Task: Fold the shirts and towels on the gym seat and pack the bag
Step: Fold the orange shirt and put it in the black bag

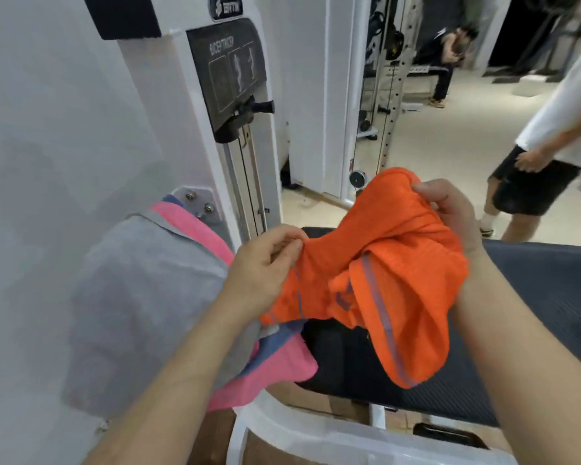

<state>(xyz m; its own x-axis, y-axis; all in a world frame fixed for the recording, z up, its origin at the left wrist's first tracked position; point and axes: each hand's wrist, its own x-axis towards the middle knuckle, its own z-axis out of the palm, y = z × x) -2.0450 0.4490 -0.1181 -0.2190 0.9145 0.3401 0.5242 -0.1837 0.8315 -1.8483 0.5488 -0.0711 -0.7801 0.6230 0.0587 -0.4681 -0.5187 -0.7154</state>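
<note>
Head view only. Both hands are up over the seat (534, 297), holding one orange cloth (393, 263) between them.

Left hand (265, 263), at 9 o'clock of the cloth: thumb and fingers pinched shut on its left edge.

Right hand (450, 213), at 2 o'clock of the cloth: fingers curled closed over a bunched top corner.

The cloth is crumpled, not flat. It has a grey-blue stripe along one edge, and its lower end hangs to 5 o'clock, draping onto the black seat pad. Shirt or towel: cannot tell, fabric too bunched.

At 8 o'clock of the cloth, a pile on the seat's left end: grey cloth (141, 297) on top, pink cloth (275, 367) sticking out under it at the near and far ends, and a blue piece (275, 340) between them. The pile looks unfolded, though blur makes that uncertain.

White machine column (215, 129) at 11 o'clock, behind the pile. White frame tube (316, 434) at 6 o'clock, under the seat.

Bystander (544, 156) at 3 o'clock on the floor; another person sits (446, 55) at 1 o'clock, far back.
</note>
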